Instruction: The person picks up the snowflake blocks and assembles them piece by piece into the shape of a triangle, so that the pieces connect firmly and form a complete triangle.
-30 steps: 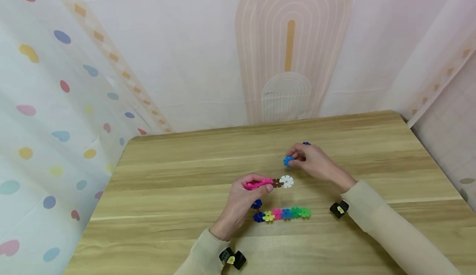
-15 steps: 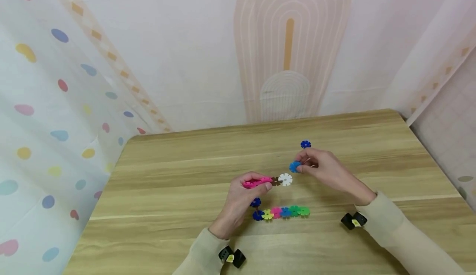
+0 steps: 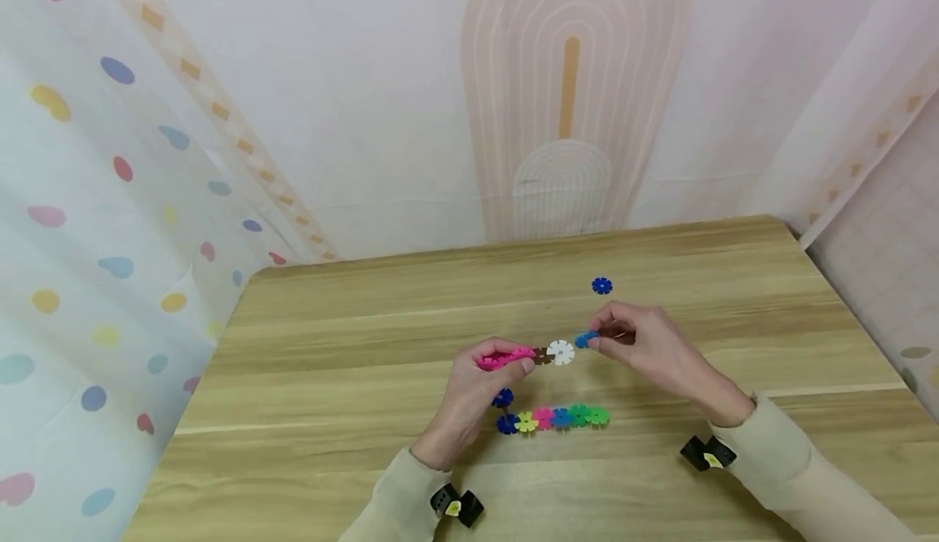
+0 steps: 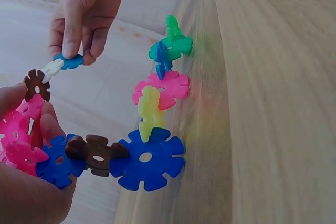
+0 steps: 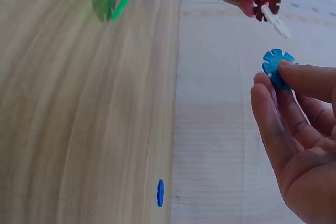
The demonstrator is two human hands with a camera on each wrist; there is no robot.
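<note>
Right hand (image 3: pixel 645 342) pinched light-blue disc (image 3: pixel 584 338) beside white disc (image 3: pixel 561 352), left hand (image 3: pixel 480 387) gripped pink end of chain (image 3: pixel 506 358), above wooden counter (image 3: pixel 352 412).

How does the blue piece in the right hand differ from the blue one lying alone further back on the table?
The light blue piece is pinched by the right hand, off the table beside the white piece. The dark blue piece lies flat on the table, untouched. Both are notched, flower-like discs.
</note>
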